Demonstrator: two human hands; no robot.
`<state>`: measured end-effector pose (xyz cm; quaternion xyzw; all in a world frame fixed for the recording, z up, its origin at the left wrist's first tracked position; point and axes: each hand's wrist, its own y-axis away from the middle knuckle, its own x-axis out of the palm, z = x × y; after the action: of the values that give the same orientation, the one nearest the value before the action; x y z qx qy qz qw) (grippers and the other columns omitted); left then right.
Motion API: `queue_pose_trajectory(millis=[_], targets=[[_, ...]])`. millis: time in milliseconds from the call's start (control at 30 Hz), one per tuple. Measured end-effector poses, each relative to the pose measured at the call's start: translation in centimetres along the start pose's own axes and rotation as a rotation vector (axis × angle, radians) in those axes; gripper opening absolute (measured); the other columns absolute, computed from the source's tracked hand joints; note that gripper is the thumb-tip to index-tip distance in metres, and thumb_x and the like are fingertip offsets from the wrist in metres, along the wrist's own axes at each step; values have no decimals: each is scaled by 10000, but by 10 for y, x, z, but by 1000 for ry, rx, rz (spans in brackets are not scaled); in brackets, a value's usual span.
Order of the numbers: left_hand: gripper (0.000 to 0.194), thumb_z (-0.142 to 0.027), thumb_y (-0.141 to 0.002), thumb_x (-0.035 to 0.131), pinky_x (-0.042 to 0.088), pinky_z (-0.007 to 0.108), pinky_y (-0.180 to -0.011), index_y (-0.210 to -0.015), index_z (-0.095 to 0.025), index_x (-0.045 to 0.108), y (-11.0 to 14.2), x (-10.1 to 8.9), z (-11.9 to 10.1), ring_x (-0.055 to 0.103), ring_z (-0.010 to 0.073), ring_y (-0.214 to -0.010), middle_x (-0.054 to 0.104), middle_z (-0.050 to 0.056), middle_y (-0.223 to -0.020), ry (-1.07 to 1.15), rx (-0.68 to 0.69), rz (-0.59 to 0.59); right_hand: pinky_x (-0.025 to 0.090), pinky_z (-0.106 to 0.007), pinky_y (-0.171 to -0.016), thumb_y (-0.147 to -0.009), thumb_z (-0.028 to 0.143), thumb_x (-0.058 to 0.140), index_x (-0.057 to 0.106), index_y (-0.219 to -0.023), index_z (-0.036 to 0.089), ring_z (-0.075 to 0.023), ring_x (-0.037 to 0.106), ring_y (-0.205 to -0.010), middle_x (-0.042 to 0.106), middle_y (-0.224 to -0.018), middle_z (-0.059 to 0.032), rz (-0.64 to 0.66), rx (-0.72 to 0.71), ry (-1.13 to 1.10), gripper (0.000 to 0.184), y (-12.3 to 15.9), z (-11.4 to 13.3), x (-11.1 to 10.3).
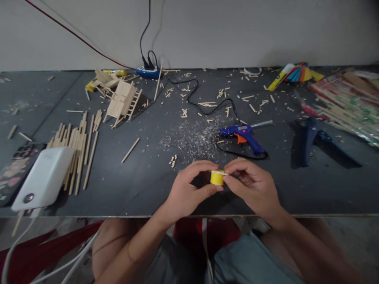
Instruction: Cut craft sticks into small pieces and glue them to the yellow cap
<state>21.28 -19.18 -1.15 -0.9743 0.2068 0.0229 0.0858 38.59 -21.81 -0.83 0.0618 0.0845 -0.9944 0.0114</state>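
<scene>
Just above the table's front edge, a small yellow cylinder (217, 179) with a pale rim on top is pinched between both hands. My left hand (188, 187) has it from the left, thumb low and forefinger at the top. From the right, the thumb and fingertips of my right hand (256, 185) close on its pale rim. What exactly the cylinder is, I cannot make out. Beyond the hands lies a blue hot glue gun (244, 134) with an orange trigger and a red light, a clear glue stick in its back.
Sticks (78, 154), a white power bank (44, 177) and a phone (17, 165) lie left. Behind them stands a small wooden stick model (121, 100). A dark blue tool (309, 142) and a bag of sticks (352, 102) are right. The glue gun's cord (195, 88) crosses wood scraps.
</scene>
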Motion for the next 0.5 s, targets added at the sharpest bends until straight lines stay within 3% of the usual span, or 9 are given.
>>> queue_pose_trajectory(millis=[233, 400, 500], targets=[[352, -192, -683, 743, 457, 275, -883, -1015, -196, 625, 1, 0, 2, 580, 160, -986, 629, 50, -1029, -7, -34, -11, 495, -235, -672, -776, 132, 633, 611, -848, 255, -127, 581, -781, 595, -842, 5, -8, 18, 6, 143, 0, 0, 1], [360, -219, -693, 738, 470, 235, -809, -1033, -206, 622, 3, 0, 2, 601, 128, -868, 660, 22, -937, 63, -148, -18, 520, -219, -674, -750, 140, 649, 585, -957, 271, -106, 604, -721, 611, -784, 27, -54, 127, -93, 253, -1, 2, 3], [340, -218, -691, 739, 474, 215, -789, -1012, -197, 628, 3, 0, 1, 604, 118, -848, 670, 17, -920, 158, -181, -19, 525, -214, -638, -732, 154, 651, 597, -930, 255, -107, 608, -689, 621, -746, 25, -80, 195, -145, 229, -3, 3, 4]])
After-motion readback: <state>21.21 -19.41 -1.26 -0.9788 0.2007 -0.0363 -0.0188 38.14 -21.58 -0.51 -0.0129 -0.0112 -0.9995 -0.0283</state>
